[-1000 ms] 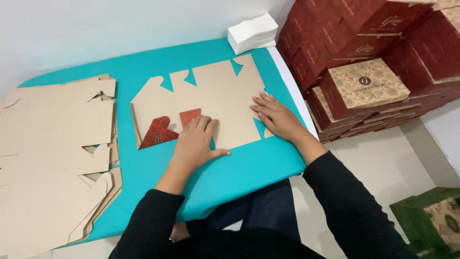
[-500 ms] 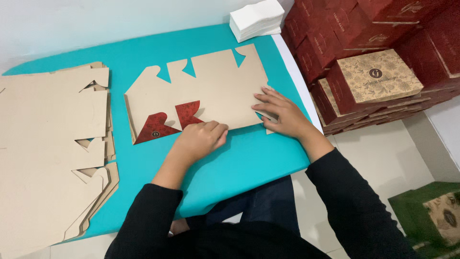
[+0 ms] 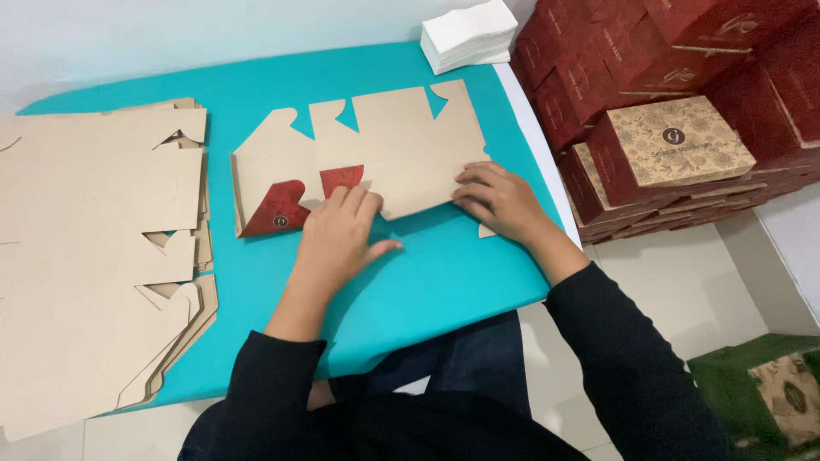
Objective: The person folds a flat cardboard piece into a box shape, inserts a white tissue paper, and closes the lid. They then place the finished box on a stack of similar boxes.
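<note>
A flat die-cut cardboard box blank (image 3: 384,145), kraft-brown with two dark red flaps folded over at its near left, lies on the teal table top (image 3: 427,282). My left hand (image 3: 337,235) presses palm-down on the blank's near edge, right of the red flaps, fingers together. My right hand (image 3: 500,201) rests flat on the blank's near right corner, fingers spread toward the left. Neither hand grips anything. Both sleeves are black.
A thick stack of unfolded brown blanks (image 3: 94,248) fills the table's left side. A pile of white paper (image 3: 465,34) sits at the far right corner. Folded dark red boxes with patterned brown lids (image 3: 675,111) are stacked beside the table on the right. A green box (image 3: 764,393) stands on the floor.
The view has shifted slightly, so the blank sits more central. My left hand has slid right along the near edge, and my right hand stays on the right corner.
</note>
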